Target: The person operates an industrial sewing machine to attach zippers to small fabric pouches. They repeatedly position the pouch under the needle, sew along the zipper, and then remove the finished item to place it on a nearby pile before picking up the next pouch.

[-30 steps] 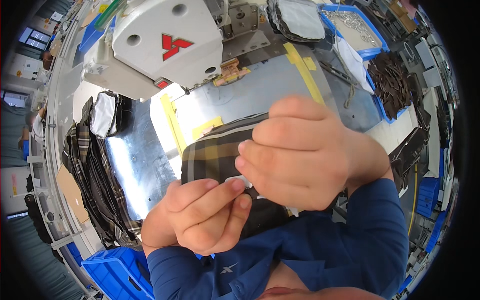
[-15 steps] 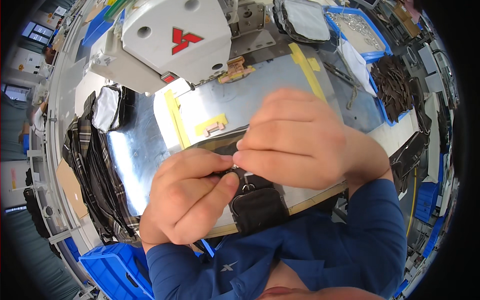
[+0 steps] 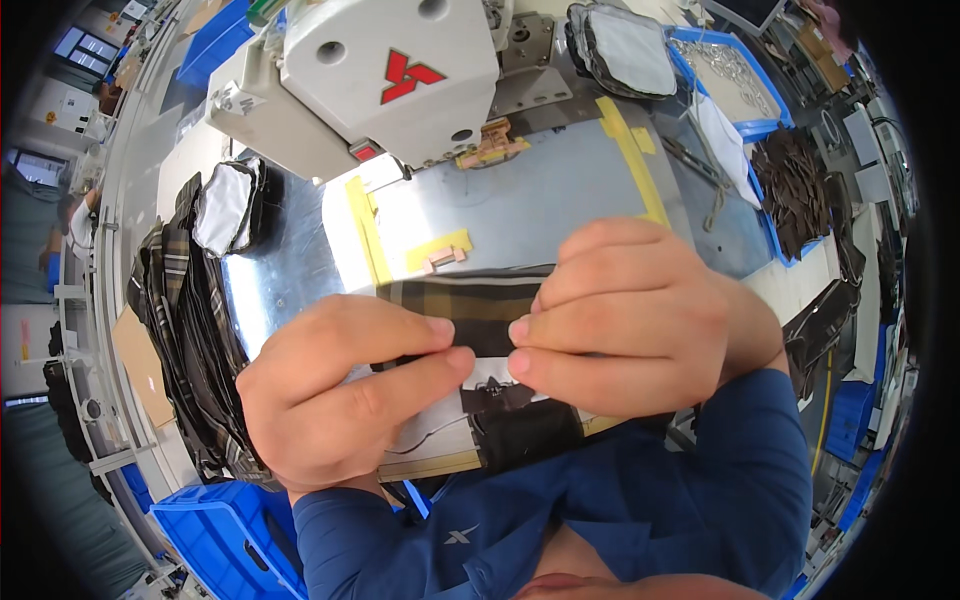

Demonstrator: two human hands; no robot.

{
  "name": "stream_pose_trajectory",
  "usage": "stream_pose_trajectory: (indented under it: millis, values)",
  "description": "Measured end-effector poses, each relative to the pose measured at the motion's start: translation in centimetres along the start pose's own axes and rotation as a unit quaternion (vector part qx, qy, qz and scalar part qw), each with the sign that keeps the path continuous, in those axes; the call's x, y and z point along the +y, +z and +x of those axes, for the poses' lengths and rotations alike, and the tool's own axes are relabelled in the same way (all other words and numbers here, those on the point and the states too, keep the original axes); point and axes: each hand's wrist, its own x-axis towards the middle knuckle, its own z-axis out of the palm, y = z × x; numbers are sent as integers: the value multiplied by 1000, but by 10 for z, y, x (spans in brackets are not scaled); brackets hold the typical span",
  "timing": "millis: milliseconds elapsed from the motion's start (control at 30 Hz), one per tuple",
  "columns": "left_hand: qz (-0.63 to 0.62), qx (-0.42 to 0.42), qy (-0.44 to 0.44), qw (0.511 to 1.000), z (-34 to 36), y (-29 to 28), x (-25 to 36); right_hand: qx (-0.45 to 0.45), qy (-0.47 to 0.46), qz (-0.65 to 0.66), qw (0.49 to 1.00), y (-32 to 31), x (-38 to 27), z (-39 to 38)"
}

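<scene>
A dark plaid fabric piece (image 3: 470,300) lies on the machine's work plate in front of me. My left hand (image 3: 345,385) has thumb and fingers closed at its near edge, left of the middle. My right hand (image 3: 635,325) pinches along the same edge from the right; a small gap separates the two sets of fingertips. Just nearer to me is a small dark strap tab (image 3: 497,396) with a bit of metal at its middle. It lies at the top of a black pouch (image 3: 525,435). The fingers partly cover the fabric edge.
A white sewing machine head (image 3: 390,80) stands beyond my hands, with a copper-coloured clamp (image 3: 492,145) beneath. Stacked plaid fabric (image 3: 190,340) lies left. At right are blue trays of metal rings (image 3: 730,75) and brown strips (image 3: 790,185), plus tweezers (image 3: 690,158). A blue crate (image 3: 215,540) sits lower left.
My hands have moved apart from their close pinch, uncovering more plaid fabric between them. The dark strap tab now shows across the pouch's top, where a metal ring was visible before.
</scene>
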Motion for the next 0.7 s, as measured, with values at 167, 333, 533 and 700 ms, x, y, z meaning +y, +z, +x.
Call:
stream_pose_trajectory:
  millis: [167,333,533,700]
  values:
    - [92,19,80,992,-4,6,-3,-7,14,-2,1000,1,-2,0]
    - [160,-36,175,971,5,-3,-7,-14,18,3,1000,-1,-2,0]
    - [77,13,65,995,-1,15,2,11,23,44,999,1,2,2]
    - [-61,-22,106,992,6,14,-17,40,49,101,993,7,8,-7]
